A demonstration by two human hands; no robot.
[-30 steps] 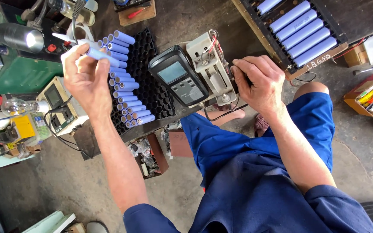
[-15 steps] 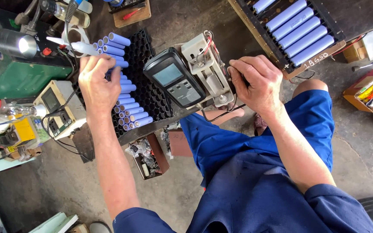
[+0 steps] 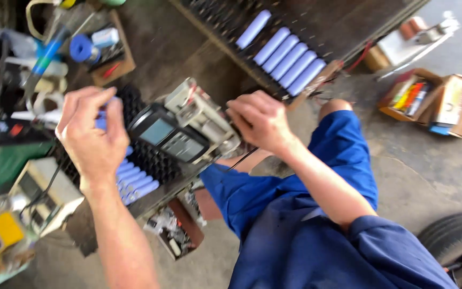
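Left hand [image 3: 93, 140] pinching a blue cell [image 3: 101, 123] w/ fingers closed, hovering over black tray [image 3: 156, 160] of cells; right hand [image 3: 259, 120] curled, gripping tester fixture [image 3: 201, 115] edge, prob. steadying it beside meter [image 3: 169, 140]

Bare grey concrete floor [image 3: 418, 166], stained and dusty, lit by daylight. Open cardboard boxes [image 3: 434, 101] are set at the right, one filled with coloured items. A black tyre [image 3: 455, 241] is seen at the lower right corner. Clutter is piled along the left edge.
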